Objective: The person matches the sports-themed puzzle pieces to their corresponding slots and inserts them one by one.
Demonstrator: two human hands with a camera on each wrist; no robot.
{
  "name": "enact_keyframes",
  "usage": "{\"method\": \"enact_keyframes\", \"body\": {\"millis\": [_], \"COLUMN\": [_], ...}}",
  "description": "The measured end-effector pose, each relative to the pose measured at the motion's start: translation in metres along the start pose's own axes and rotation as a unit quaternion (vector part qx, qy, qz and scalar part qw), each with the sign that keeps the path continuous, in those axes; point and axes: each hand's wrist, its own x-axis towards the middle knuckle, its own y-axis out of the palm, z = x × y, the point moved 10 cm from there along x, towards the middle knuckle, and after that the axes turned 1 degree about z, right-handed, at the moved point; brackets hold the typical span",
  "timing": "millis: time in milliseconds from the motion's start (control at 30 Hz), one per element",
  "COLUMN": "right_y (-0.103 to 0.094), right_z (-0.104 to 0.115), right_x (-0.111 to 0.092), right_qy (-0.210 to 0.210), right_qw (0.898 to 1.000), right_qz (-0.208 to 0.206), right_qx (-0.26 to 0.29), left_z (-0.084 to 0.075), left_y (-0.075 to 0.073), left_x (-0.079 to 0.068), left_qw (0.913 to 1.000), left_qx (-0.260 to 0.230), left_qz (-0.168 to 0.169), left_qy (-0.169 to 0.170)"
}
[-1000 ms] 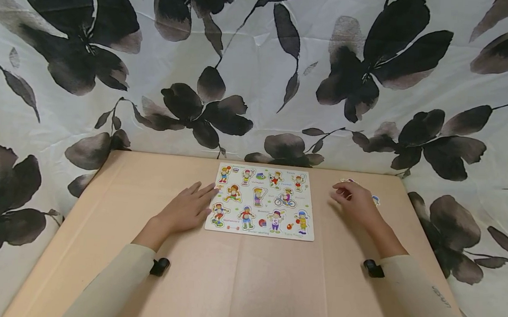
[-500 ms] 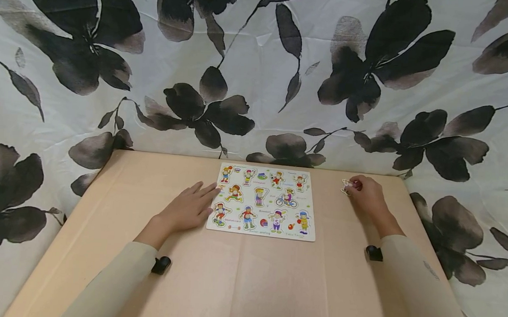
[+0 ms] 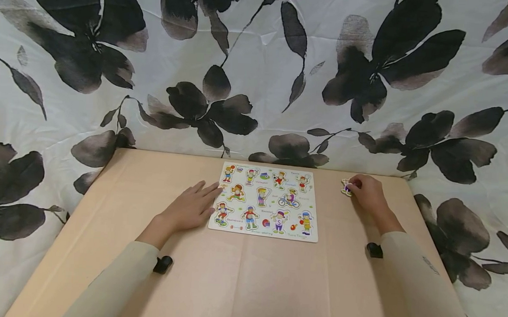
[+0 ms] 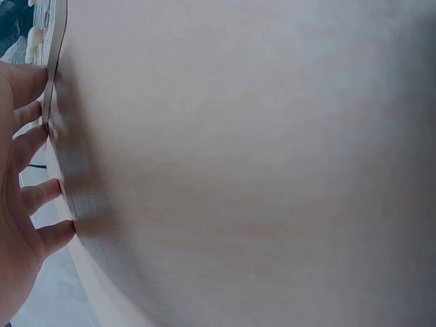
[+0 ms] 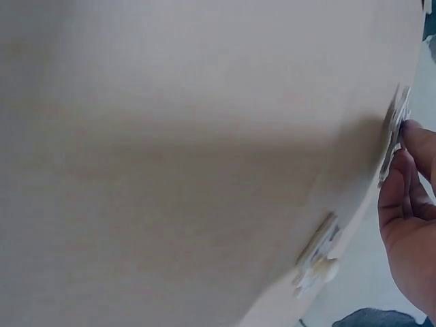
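Observation:
A white puzzle board (image 3: 268, 217) printed with children doing sports lies on the table, figure pieces filling its scenes. My left hand (image 3: 192, 207) rests at its left edge, fingers extended onto the border; in the left wrist view the fingertips of that hand (image 4: 20, 225) line the board's edge. Over to the right, my right hand (image 3: 369, 194) pinches a small figure-shaped puzzle piece (image 3: 345, 187) between thumb and fingers. The right wrist view shows this piece (image 5: 394, 129) side-on, close over the table. A second knobbed puzzle piece (image 5: 315, 255) lies nearer the wrist, hidden by my hand in the head view.
The pale wooden-toned table (image 3: 274, 282) ends just behind the board. Behind it hangs a white cloth (image 3: 283, 74) with dark flowers. Dark wrist cameras (image 3: 163, 264) sit under both sleeves.
My right hand has moved slightly right and back and taken hold of the puzzle piece, which has turned a little in its fingers. The left hand stays on the board's edge.

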Motion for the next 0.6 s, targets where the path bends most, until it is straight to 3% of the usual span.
{"method": "enact_keyframes", "body": {"millis": [167, 400, 600], "right_y": [-0.003, -0.002, 0.008], "right_z": [0.018, 0.040, 0.061], "right_x": [-0.006, -0.019, -0.031], "right_qy": [-0.018, 0.001, -0.006], "right_qw": [1.000, 0.999, 0.998], "right_qz": [-0.001, 0.024, 0.042], "right_qx": [0.008, 0.038, 0.046], "left_z": [-0.001, -0.001, 0.000], "left_y": [-0.001, -0.001, 0.001], "left_x": [0.000, 0.000, 0.001], "left_qw": [1.0000, 1.0000, 1.0000], "left_qx": [-0.001, 0.000, -0.005], "left_qz": [-0.005, 0.001, 0.006], "left_qy": [0.002, -0.001, -0.004]}}
